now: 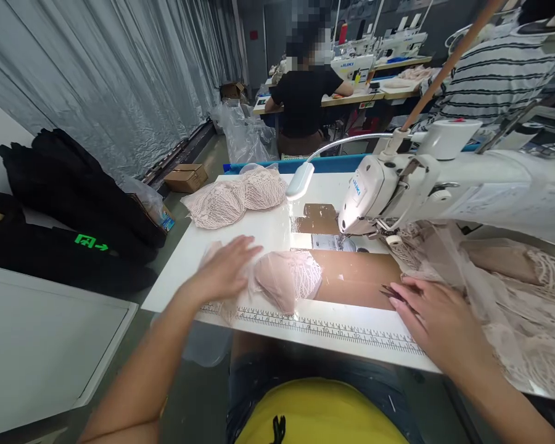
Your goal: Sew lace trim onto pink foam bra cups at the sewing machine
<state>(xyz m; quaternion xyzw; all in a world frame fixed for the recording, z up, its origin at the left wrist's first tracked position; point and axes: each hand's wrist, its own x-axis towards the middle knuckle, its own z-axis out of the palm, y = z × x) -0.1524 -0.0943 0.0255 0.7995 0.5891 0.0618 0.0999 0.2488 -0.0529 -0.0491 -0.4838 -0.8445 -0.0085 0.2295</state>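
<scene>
My left hand lies flat with fingers stretched out on a pale pink lace cup piece on the white sewing table; the hand is a little blurred. My right hand rests near the table's front edge with fingers curled around small dark snips. The white sewing machine stands just behind the right hand, its needle area above a brown plate.
A pile of finished lace cups lies at the table's far left. Loose lace fabric is heaped at right. A ruler strip runs along the front edge. Black garments sit at left. Other people work at machines behind.
</scene>
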